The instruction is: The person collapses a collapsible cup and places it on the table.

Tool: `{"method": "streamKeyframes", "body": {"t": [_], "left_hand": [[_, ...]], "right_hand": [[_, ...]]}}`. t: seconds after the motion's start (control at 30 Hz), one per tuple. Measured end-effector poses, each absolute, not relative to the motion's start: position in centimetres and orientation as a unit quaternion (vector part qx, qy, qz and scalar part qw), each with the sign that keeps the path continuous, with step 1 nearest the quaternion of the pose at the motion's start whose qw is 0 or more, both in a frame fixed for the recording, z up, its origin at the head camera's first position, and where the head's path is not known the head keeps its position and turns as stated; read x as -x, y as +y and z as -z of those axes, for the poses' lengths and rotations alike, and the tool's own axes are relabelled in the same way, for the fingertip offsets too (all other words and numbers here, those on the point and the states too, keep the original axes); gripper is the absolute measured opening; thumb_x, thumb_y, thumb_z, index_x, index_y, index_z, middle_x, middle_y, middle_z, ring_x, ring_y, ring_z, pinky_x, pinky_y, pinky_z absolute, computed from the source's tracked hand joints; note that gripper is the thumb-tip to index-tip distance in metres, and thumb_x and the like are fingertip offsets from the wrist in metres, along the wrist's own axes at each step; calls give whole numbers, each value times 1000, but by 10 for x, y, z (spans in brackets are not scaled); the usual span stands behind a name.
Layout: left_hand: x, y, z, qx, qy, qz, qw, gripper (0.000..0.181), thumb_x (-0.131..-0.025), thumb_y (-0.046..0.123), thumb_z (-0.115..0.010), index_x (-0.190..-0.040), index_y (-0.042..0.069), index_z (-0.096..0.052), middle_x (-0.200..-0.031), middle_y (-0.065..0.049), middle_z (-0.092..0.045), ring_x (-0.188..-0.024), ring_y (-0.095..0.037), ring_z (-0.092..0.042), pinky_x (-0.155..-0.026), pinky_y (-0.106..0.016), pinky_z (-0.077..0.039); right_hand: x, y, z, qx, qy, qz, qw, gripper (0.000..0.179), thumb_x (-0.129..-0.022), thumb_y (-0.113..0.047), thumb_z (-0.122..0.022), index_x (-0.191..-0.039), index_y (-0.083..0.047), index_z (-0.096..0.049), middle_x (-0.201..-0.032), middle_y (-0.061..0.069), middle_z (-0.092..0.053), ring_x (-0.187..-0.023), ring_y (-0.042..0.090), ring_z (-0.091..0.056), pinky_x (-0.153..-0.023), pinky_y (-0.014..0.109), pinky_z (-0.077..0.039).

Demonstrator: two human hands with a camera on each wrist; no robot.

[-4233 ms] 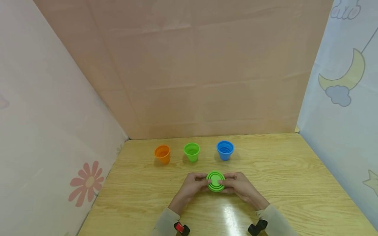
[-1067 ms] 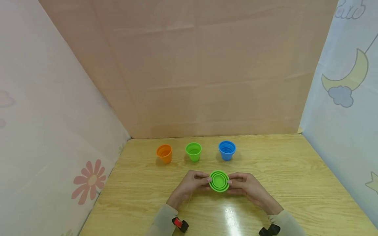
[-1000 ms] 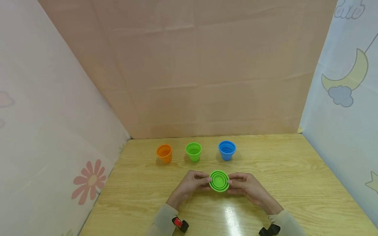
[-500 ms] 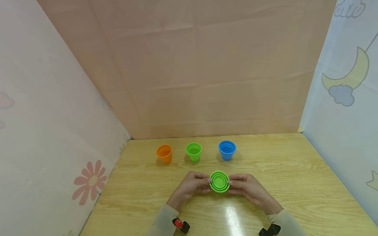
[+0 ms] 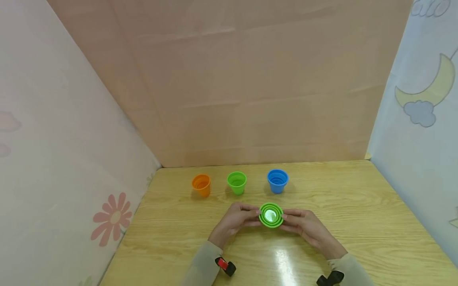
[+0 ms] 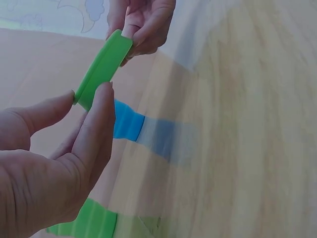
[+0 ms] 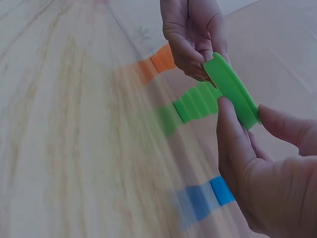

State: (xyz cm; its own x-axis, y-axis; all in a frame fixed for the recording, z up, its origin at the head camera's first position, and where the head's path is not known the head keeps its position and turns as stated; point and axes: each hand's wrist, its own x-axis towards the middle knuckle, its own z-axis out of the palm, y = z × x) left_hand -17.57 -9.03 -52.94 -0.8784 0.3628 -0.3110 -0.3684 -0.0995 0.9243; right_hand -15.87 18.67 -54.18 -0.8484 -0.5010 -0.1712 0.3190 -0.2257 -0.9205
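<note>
Left hand (image 5: 234, 220) and right hand (image 5: 310, 228), grips clamped on opposite edges, held flattened green cup (image 5: 270, 215) above tabletop (image 5: 168, 246); orange cup (image 5: 202, 186), taller green cup (image 5: 237, 184) and blue cup (image 5: 277, 182) stood in a row beyond.

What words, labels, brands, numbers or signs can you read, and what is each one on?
None: no text can be read in any view.
Flattened round green cup: no lettering seen; glare whitens its centre.
Upright orange ribbed cup, green ribbed cup and blue ribbed cup: none seen.
Printed pink flower and yellow crescent moon: pictures, not writing.
Rounded grey outlines, top right: cut off, unreadable.
Black wrist straps: too small to tell.
</note>
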Motion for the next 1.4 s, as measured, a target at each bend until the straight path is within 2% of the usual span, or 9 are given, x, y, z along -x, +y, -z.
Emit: {"method": "streamKeyframes", "body": {"t": [0.1,0.23,0.37,0.67,0.77,0.9,1.03,1.2,1.4], "left_hand": [[181,-79,529,-1,621,-745,243,27,-98,3,-72,-121,-10,-73,-113,-21,-77,-94,-25,-80,-88,-39,-67],[188,-62,530,-2,617,-749,240,25,-97,1,-72,-120,-10,-73,-112,-23,-78,-94,-27,-80,-88,-39,-67],[194,-43,529,-4,623,-744,244,25,-98,3,-71,-120,-8,-74,-113,-21,-78,-96,-28,-80,-87,-37,-67],[206,14,521,-1,636,-739,223,20,-98,5,-72,-115,-3,-78,-103,-14,-79,-89,-22,-80,-85,-36,-68],[210,31,521,0,638,-742,207,18,-98,4,-71,-114,-3,-78,-103,-14,-79,-91,-24,-80,-83,-34,-68],[213,53,520,9,642,-742,194,16,-98,1,-71,-110,-4,-79,-100,-15,-79,-93,-31,-80,-80,-34,-68],[218,74,521,33,646,-741,179,13,-97,0,-72,-107,-3,-79,-97,-13,-78,-93,-32,-80,-83,-39,-68],[228,100,521,66,647,-742,162,11,-96,1,-73,-105,-2,-80,-94,-12,-78,-90,-30,-80,-86,-43,-68],[235,124,520,107,653,-737,134,10,-95,0,-73,-102,-3,-80,-92,-12,-78,-88,-27,-80,-84,-40,-68]], "right_hand": [[161,196,541,86,566,779,256,33,-106,-5,-59,-136,9,-62,-120,1,-75,-112,17,-75,-103,36,-62],[166,211,540,86,569,779,250,25,-107,-3,-57,-126,-6,-72,-117,-2,-77,-111,15,-76,-102,35,-62],[173,232,540,95,566,779,252,28,-108,-2,-54,-122,-12,-75,-119,-2,-78,-112,15,-75,-101,35,-62],[187,287,528,130,537,793,258,39,-109,5,-44,-125,-13,-75,-125,1,-76,-115,17,-75,-101,34,-60],[192,300,525,124,539,793,255,40,-109,6,-44,-125,-13,-75,-125,2,-76,-115,18,-75,-102,36,-60],[194,317,526,109,543,795,246,39,-109,6,-44,-124,-14,-75,-124,2,-77,-114,18,-75,-101,36,-61],[198,333,529,92,547,796,241,39,-109,6,-44,-122,-14,-76,-122,2,-77,-112,18,-76,-100,35,-62],[208,350,532,67,534,808,238,38,-109,6,-44,-118,-13,-76,-119,4,-77,-111,19,-77,-99,34,-62],[221,362,532,31,538,809,234,36,-108,7,-47,-112,-13,-77,-114,4,-78,-107,19,-78,-96,32,-64]]}}
